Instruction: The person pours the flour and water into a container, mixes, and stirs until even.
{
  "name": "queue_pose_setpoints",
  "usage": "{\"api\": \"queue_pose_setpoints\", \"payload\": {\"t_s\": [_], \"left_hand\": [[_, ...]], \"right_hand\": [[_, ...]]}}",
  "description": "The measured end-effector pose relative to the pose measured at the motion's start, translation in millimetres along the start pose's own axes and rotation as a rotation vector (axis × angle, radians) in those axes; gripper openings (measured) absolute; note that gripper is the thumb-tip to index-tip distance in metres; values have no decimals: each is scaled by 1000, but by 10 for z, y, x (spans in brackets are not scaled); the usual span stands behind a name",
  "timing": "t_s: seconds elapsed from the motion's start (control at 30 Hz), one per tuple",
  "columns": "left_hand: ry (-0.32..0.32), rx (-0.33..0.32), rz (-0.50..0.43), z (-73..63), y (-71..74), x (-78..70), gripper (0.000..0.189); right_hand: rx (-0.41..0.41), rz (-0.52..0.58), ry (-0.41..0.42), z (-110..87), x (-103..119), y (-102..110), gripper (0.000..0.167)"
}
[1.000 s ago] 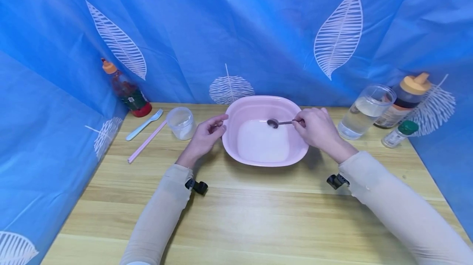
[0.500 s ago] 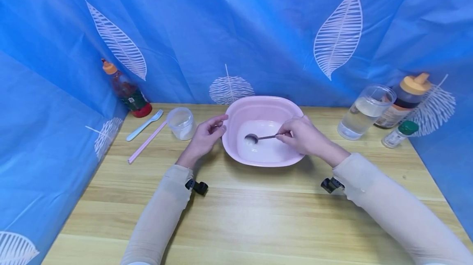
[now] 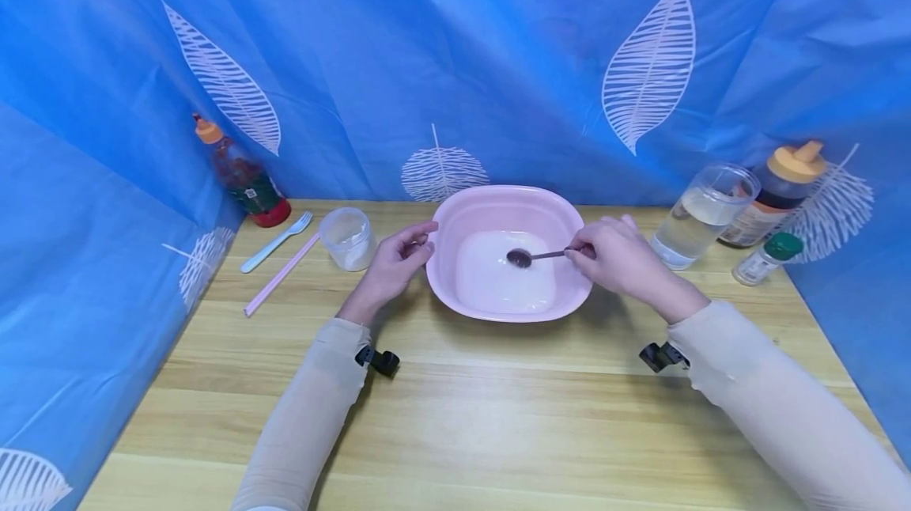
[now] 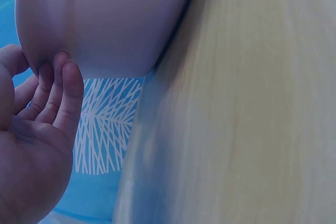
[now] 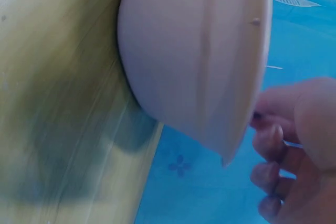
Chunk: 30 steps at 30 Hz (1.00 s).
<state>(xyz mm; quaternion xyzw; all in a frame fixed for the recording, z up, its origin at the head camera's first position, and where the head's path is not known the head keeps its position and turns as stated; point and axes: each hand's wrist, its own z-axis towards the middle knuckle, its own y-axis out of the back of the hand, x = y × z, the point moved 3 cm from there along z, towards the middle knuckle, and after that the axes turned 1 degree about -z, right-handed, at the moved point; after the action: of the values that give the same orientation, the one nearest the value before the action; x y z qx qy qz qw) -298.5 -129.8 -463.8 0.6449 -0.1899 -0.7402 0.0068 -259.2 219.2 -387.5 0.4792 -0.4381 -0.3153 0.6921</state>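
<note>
A pink basin [image 3: 443,289] stands at the back middle of the table, with pale, glinting liquid [image 3: 491,281] in its bottom. My left hand [image 3: 393,262] grips its left edge; the left wrist view shows the thumb at the rim and the fingers [image 4: 68,93] against the outer wall. Between thumb and fingers, my right hand [image 3: 615,258] pinches the handle of a dark spoon [image 3: 519,258]. The spoon's bowl is over the middle of the basin, low toward the liquid. From the right wrist, the basin's wall [image 5: 178,51] hides most of the spoon.
Left of the basin are a clear plastic cup [image 3: 347,238] with white contents, a pink straw [image 3: 281,275], a light-blue fork [image 3: 276,244] and a red sauce bottle [image 3: 249,183]. To the right stand a pitcher of water [image 3: 701,218], a dark sauce bottle [image 3: 772,194] and a green-capped shaker [image 3: 767,259].
My right hand swept the spoon leftward and nearer across the basin, then back to the right. The left hand has stayed on the basin's edge.
</note>
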Motion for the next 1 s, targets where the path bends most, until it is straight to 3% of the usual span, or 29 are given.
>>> {"api": "queue_pose_setpoints", "payload": {"t_s": [0.17, 0.27, 0.5, 0.67, 0.87, 1.0], "left_hand": [[-4, 6, -10, -8, -9, -6, 45], [-4, 5, -8, -7, -5, 7, 45], [5, 1, -3, 1, 7, 17, 44], [5, 1, -7, -3, 14, 0, 45], [1, 2, 4, -4, 11, 2, 44], [-3, 3, 0, 1, 10, 1, 44]], "right_hand": [[-73, -103, -16, 30, -26, 13, 12], [-67, -131, -4, 14, -33, 68, 11], [120, -34, 52, -94, 22, 190, 8], [199, 82, 138, -102, 156, 74, 8], [139, 141, 100, 26, 294, -144, 11], [72, 81, 21, 132, 295, -212, 12]]}}
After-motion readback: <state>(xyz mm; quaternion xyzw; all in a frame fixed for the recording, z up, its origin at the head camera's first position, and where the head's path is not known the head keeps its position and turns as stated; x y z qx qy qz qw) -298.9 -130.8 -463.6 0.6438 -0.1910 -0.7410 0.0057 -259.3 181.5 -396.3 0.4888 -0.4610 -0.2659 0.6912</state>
